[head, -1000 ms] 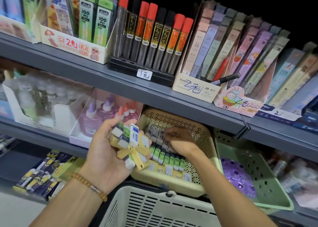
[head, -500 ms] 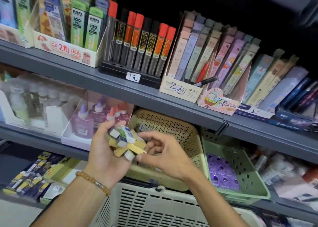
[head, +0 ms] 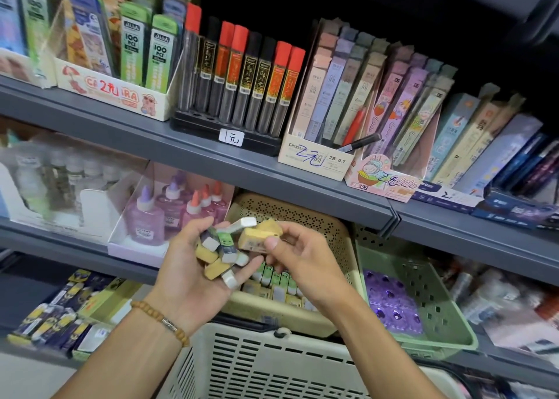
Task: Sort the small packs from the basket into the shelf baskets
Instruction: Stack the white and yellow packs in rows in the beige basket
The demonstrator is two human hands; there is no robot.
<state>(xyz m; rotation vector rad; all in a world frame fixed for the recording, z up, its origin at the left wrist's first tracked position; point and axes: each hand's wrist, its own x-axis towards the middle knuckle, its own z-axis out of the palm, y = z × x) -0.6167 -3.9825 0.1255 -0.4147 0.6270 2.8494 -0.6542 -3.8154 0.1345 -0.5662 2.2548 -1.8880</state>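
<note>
a: what have we got in our left hand [head: 193, 265]?
b: a pile of small packs [head: 220, 256], cupped in the palm with the fingers curled round them.
a: and our right hand [head: 298, 259]?
b: it pinches one yellow pack [head: 257, 238] just above the pile, in front of the beige shelf basket [head: 335, 235]. the green shelf basket [head: 423, 280] sits beside it, and the white basket [head: 272, 365] is below our wrists.

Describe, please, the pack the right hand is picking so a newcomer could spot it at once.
Find the beige basket under the grey shelf. In front of it the left hand cups a pile of small packs. The right hand pinches the yellow pack at the pile's top right, the only one held by both hands.
</note>
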